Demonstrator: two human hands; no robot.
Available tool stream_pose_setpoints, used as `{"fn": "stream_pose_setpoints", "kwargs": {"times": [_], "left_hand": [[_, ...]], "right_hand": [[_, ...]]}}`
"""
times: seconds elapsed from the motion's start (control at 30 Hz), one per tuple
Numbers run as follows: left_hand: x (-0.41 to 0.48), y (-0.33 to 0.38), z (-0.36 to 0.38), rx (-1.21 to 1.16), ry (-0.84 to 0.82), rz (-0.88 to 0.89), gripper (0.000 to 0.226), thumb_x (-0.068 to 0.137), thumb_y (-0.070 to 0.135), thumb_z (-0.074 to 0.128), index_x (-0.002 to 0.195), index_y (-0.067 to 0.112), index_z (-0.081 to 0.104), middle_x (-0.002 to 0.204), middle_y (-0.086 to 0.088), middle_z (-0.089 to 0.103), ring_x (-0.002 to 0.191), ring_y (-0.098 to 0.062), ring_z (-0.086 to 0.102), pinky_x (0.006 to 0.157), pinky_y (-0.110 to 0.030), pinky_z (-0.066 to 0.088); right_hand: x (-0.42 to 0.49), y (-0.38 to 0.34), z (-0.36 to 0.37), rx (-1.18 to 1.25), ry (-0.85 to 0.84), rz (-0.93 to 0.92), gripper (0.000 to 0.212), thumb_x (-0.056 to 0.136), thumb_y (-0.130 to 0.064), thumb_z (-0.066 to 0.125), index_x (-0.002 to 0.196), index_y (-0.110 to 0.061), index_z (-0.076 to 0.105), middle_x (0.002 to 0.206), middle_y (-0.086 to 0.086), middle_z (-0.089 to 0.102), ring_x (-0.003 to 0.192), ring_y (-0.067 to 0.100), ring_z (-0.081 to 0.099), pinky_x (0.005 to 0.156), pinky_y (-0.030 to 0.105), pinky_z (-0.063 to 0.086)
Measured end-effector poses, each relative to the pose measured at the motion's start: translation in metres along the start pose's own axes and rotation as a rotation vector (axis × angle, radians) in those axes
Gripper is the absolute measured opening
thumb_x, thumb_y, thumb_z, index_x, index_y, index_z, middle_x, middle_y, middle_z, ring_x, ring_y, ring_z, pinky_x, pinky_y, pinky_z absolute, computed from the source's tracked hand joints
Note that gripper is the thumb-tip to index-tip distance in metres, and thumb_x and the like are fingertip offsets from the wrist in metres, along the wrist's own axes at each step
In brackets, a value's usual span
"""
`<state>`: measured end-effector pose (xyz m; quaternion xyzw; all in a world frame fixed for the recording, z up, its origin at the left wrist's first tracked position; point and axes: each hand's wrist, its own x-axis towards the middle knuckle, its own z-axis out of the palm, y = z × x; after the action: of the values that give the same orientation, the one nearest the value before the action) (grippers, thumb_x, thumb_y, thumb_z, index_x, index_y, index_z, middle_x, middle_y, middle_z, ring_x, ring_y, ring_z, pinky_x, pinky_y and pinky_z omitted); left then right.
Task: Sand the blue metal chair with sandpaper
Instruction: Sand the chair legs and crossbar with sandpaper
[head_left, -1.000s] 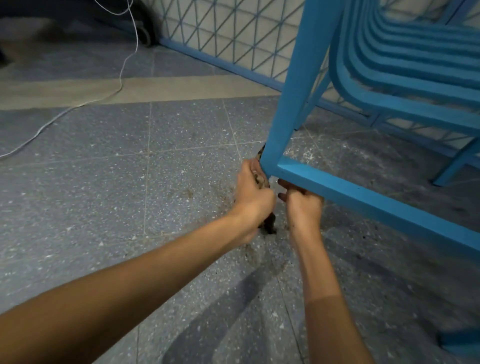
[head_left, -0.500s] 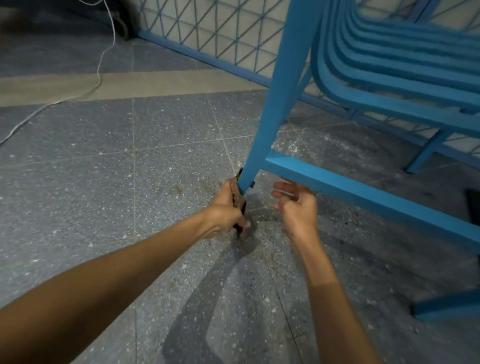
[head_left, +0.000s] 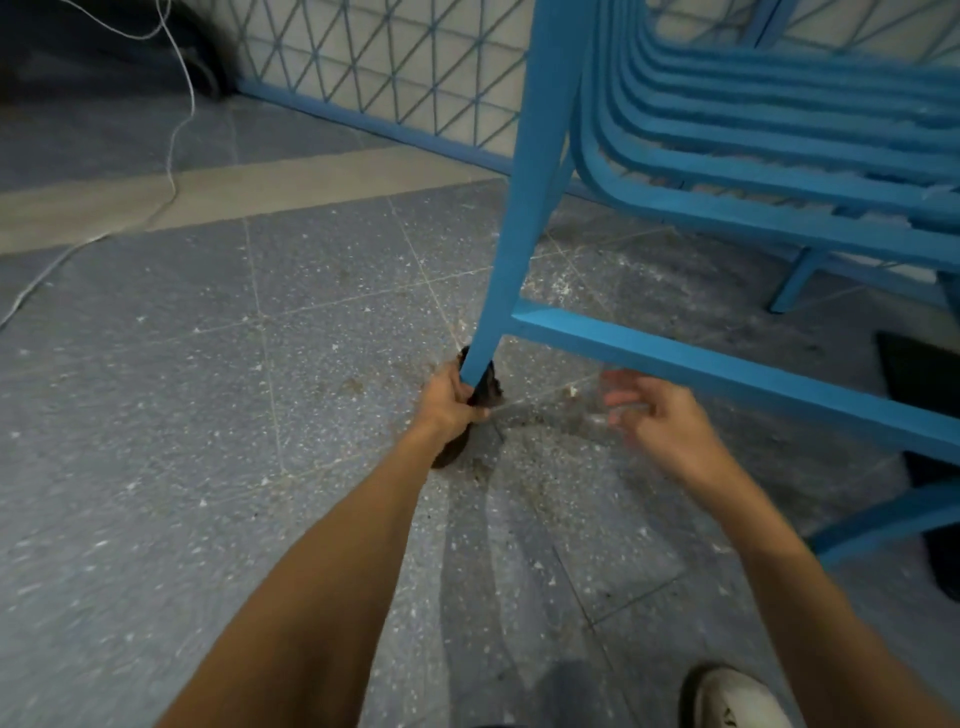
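Sandpaper (head_left: 488, 391) clenched in left hand (head_left: 451, 402) fingers, wrapped round 1 leg's foot of the blue metal chair (head_left: 524, 223), which stands on tiled floor (head_left: 208, 415). Right hand (head_left: 662, 415) fingers slack, blurred, empty. Dust (head_left: 550, 457) by the foot: sanding begun; paint elsewhere looks intact, so prob. most is left.

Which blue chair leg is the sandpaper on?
The nearest leg, in the middle: the left hand holds dark sandpaper against its foot. The far leg on the right stands bare.
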<state>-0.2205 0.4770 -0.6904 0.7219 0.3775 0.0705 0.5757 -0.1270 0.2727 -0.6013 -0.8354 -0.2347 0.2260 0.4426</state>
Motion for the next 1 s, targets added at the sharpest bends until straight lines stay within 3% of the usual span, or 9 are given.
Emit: {"fn": "stream_pose_setpoints", "kwargs": {"times": [0.1, 0.23, 0.3, 0.37, 0.43, 0.57, 0.8, 0.9, 1.0], "left_hand": [[0.001, -0.005, 0.003, 0.135, 0.041, -0.114, 0.043, 0.079, -0.013, 0.053, 0.112, 0.014, 0.048, 0.095, -0.003, 0.050, 0.099, -0.025, 0.052, 0.075, -0.031, 0.043], [-0.008, 0.013, 0.010, -0.046, 0.112, -0.058, 0.053, 0.083, -0.015, 0.044, 0.128, 0.012, 0.047, 0.108, -0.003, 0.054, 0.109, -0.026, 0.052, 0.081, -0.027, 0.041], [-0.016, 0.029, 0.011, -0.114, 0.142, -0.028, 0.048, 0.082, -0.016, 0.044, 0.120, 0.013, 0.047, 0.103, -0.003, 0.053, 0.101, -0.023, 0.053, 0.081, -0.030, 0.044], [-0.026, 0.052, 0.016, -0.160, 0.239, 0.020, 0.046, 0.080, -0.018, 0.041, 0.100, 0.023, 0.046, 0.091, -0.002, 0.050, 0.084, -0.017, 0.050, 0.074, -0.030, 0.042], [-0.027, 0.074, 0.025, -0.250, 0.374, 0.065, 0.048, 0.078, -0.016, 0.042, 0.080, 0.032, 0.037, 0.082, 0.005, 0.048, 0.070, -0.008, 0.046, 0.068, -0.022, 0.041], [-0.002, 0.087, 0.041, -0.462, 0.628, -0.005, 0.043, 0.074, -0.005, 0.055, 0.073, 0.032, 0.032, 0.091, 0.000, 0.055, 0.081, -0.016, 0.054, 0.077, -0.029, 0.049], [0.006, 0.061, 0.019, -0.222, 0.255, -0.100, 0.051, 0.070, -0.020, 0.040, 0.110, 0.010, 0.049, 0.080, -0.002, 0.045, 0.083, -0.025, 0.048, 0.064, -0.038, 0.049], [-0.013, 0.071, 0.015, -0.212, 0.181, -0.156, 0.056, 0.077, -0.020, 0.035, 0.125, 0.011, 0.039, 0.085, -0.003, 0.040, 0.090, -0.025, 0.043, 0.079, -0.040, 0.045], [-0.039, 0.089, 0.015, -0.265, 0.133, -0.259, 0.046, 0.081, -0.019, 0.031, 0.116, 0.009, 0.039, 0.083, -0.005, 0.037, 0.085, -0.025, 0.042, 0.085, -0.040, 0.042]], "right_hand": [[-0.018, -0.009, -0.032, -0.214, -0.081, -0.016, 0.039, 0.085, 0.009, 0.054, 0.108, -0.021, 0.061, 0.092, -0.012, 0.061, 0.083, 0.000, 0.056, 0.064, 0.006, 0.044], [-0.036, -0.021, -0.059, -0.371, -0.081, 0.036, 0.040, 0.087, 0.001, 0.053, 0.117, -0.024, 0.063, 0.110, -0.009, 0.063, 0.105, 0.006, 0.058, 0.086, 0.022, 0.045], [-0.034, -0.029, -0.063, -0.463, -0.098, 0.034, 0.040, 0.086, -0.001, 0.051, 0.116, -0.023, 0.067, 0.109, -0.007, 0.068, 0.099, 0.002, 0.062, 0.084, 0.016, 0.046], [-0.028, -0.039, -0.065, -0.532, -0.092, 0.041, 0.040, 0.085, -0.001, 0.049, 0.111, -0.021, 0.072, 0.086, -0.005, 0.071, 0.068, -0.004, 0.058, 0.061, 0.005, 0.040], [-0.023, -0.046, -0.065, -0.535, -0.058, 0.062, 0.038, 0.085, -0.002, 0.048, 0.105, -0.019, 0.075, 0.088, -0.002, 0.073, 0.065, -0.002, 0.052, 0.057, 0.004, 0.036], [-0.018, -0.041, -0.062, -0.449, -0.006, 0.060, 0.035, 0.083, -0.004, 0.049, 0.097, -0.020, 0.077, 0.072, -0.010, 0.067, 0.056, -0.001, 0.048, 0.047, -0.003, 0.034], [-0.003, -0.038, -0.059, -0.343, -0.052, 0.073, 0.038, 0.086, -0.001, 0.045, 0.096, -0.020, 0.076, 0.072, -0.013, 0.060, 0.068, 0.000, 0.049, 0.069, 0.012, 0.038], [-0.009, -0.034, -0.065, -0.330, -0.138, 0.041, 0.038, 0.088, -0.001, 0.047, 0.102, -0.025, 0.073, 0.079, -0.014, 0.062, 0.070, 0.005, 0.057, 0.057, 0.010, 0.045], [-0.020, -0.027, -0.089, -0.412, -0.251, 0.028, 0.042, 0.086, 0.000, 0.047, 0.113, -0.024, 0.067, 0.101, -0.005, 0.069, 0.091, 0.017, 0.065, 0.072, 0.026, 0.053]]}}
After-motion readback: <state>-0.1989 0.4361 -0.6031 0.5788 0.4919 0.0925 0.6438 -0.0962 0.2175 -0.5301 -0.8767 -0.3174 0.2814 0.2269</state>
